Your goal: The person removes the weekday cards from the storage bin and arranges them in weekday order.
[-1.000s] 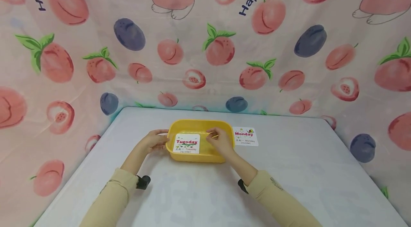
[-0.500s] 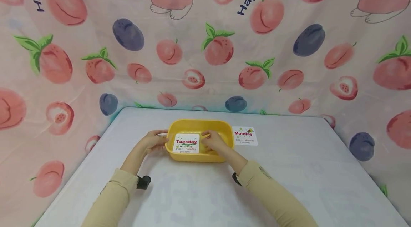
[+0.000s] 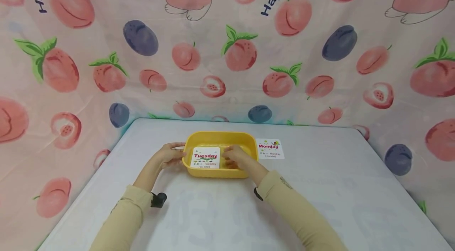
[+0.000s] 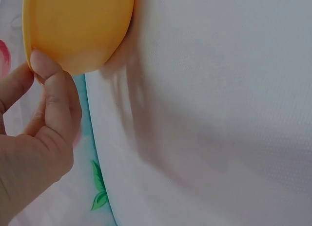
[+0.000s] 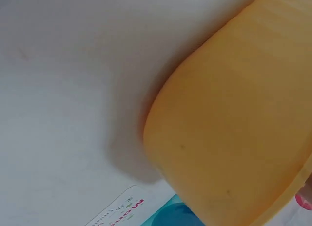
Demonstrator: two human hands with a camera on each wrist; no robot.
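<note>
We saw the left hand (image 3: 170, 157) pinching the rim of a yellow, round-cornered rectangular plastic tray (image 3: 218, 173) at its left end, thumb against the outer wall. The tray stood on a white-covered table (image 3: 220, 219). We had the right hand (image 3: 239, 158) inside the tray, fingers lowered; we could not tell whether they held anything. Just left of it, also inside, we saw a white square card printed "Tuesday" (image 3: 205, 159). A white card reading "Monday" (image 3: 270, 149) lay on the table, just beside the tray's right end.
</note>
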